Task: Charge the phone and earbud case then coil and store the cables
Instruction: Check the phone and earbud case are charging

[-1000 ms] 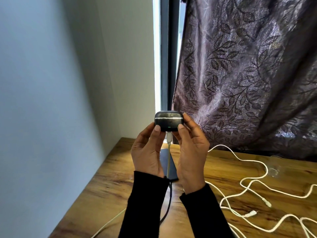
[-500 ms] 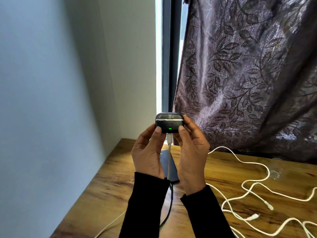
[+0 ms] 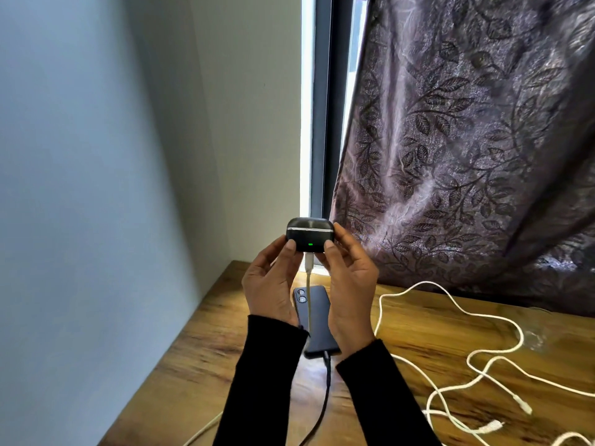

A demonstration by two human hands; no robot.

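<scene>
Earbud case (image 3: 309, 235), dark with a small green light lit on its front, held up in the air above the far left end of the wooden table (image 3: 225, 365), in front of the window frame. Pinched at both ends: left hand (image 3: 269, 284) with thumb on the front left corner, right hand (image 3: 351, 281) with thumb on the front right corner and fingers curled behind. White cable (image 3: 309, 294) plugged into the underside, hanging straight down between the wrists. Below, phone (image 3: 317, 323) lying face down on the table, black cable (image 3: 325, 391) plugged into its near end. Loose white cables (image 3: 476, 358) sprawled over the table to the right, near the leaf-patterned curtain (image 3: 467, 156)
</scene>
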